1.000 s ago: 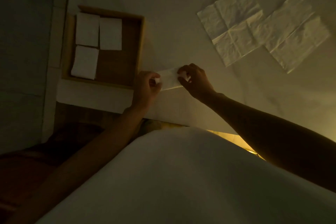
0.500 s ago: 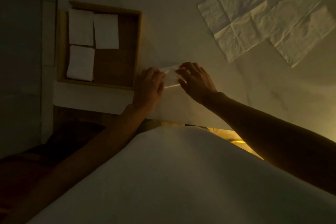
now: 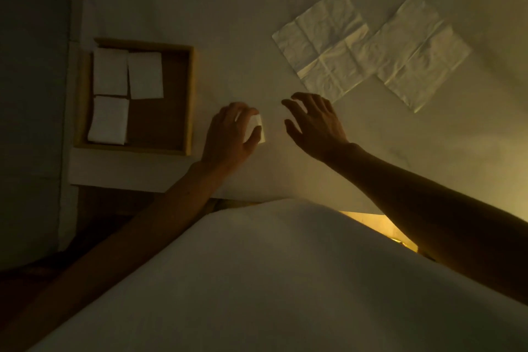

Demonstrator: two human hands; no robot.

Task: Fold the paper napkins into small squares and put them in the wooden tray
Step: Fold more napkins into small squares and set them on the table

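White paper, folded small, lies under the left hand (image 3: 231, 134), whose fingers curl over the folded napkin (image 3: 256, 129) and press it to the worktop (image 3: 243, 23), probably to set the creases. Right hand (image 3: 314, 120) hovers just beside it, fingers spread, holding nothing. Wooden tray (image 3: 192, 100), close by on the left, holds three folded squares (image 3: 110, 71) and leaves one quarter bare, likely for this piece. Two unfolded napkins (image 3: 323, 43) lie flat and overlapping, farther off to the right.
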